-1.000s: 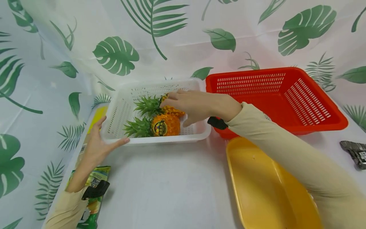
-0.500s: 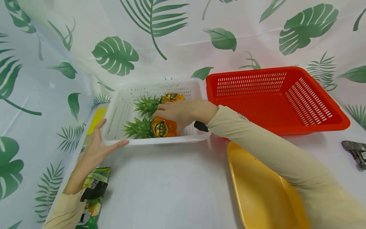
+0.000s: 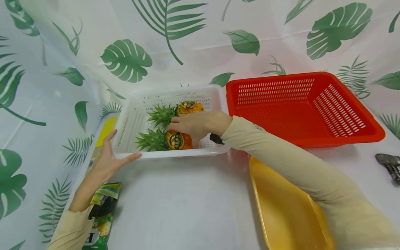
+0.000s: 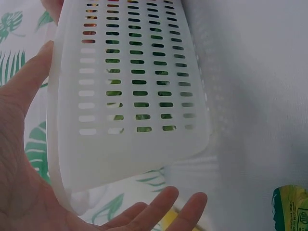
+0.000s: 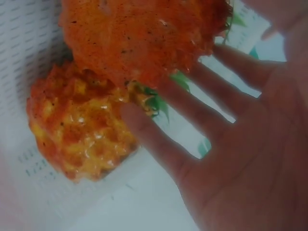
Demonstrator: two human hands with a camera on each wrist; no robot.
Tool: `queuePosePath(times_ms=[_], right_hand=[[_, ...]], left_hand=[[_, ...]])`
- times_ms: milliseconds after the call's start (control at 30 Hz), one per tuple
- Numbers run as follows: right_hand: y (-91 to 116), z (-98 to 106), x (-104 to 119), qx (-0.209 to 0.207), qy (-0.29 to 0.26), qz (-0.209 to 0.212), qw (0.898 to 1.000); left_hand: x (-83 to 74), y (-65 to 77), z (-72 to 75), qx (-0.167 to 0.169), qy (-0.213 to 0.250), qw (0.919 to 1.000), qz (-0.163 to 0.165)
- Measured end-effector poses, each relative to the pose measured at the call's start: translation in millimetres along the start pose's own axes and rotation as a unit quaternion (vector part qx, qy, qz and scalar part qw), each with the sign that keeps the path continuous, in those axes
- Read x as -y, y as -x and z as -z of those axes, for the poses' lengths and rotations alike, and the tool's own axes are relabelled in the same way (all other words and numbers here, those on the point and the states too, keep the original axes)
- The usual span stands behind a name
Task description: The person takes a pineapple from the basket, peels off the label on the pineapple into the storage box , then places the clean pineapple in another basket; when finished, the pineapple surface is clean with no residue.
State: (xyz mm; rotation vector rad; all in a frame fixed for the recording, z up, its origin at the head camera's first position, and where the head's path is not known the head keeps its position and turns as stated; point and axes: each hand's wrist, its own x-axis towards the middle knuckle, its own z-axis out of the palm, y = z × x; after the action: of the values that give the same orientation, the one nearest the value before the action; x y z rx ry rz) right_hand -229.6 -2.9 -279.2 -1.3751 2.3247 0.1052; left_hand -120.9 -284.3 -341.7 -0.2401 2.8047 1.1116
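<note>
On the white basket [image 3: 175,153], your left hand [image 3: 107,159] spreads around one corner; leaning could slide it. Inside, your right hand [image 3: 198,124] curls round the near pineapple [image 3: 178,141]; a sideways lift could bump the far pineapple [image 3: 186,107].

White fabric wall hanging [image 3: 193,74], printed with green tropical leaves, spans nine to three o'clock; flat white tabletop [image 3: 184,198] at six o'clock, softly lit.
</note>
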Motion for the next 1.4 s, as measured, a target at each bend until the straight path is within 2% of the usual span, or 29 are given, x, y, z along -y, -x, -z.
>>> queuePosePath(times_ms=[233, 500, 933, 1233, 1400], right_hand=[[-8.0, -2.3, 0.5, 0.022, -0.005, 0.002, 1.0], [-10.5, -3.7, 1.9, 0.017, 0.013, 0.019, 1.0], [-15.2, -3.0, 4.8, 0.021, 0.032, 0.016, 0.999], [-12.6, 0.0, -0.9, 0.022, 0.018, 0.027, 0.999], [-9.2, 1.5, -5.2, 0.018, 0.004, 0.028, 0.999]], left_hand=[[0.9, 1.2, -0.2, 0.007, -0.003, 1.0, 0.004], [-0.4, 2.5, 3.2, 0.008, -0.01, 0.9999, 0.004], [1.0, 2.0, 5.0, 0.0, -0.012, 0.9999, 0.002], [2.0, 0.0, 0.5, -0.011, 0.004, 0.9999, 0.001], [3.8, -1.1, -2.2, -0.009, 0.031, 0.9995, -0.004]])
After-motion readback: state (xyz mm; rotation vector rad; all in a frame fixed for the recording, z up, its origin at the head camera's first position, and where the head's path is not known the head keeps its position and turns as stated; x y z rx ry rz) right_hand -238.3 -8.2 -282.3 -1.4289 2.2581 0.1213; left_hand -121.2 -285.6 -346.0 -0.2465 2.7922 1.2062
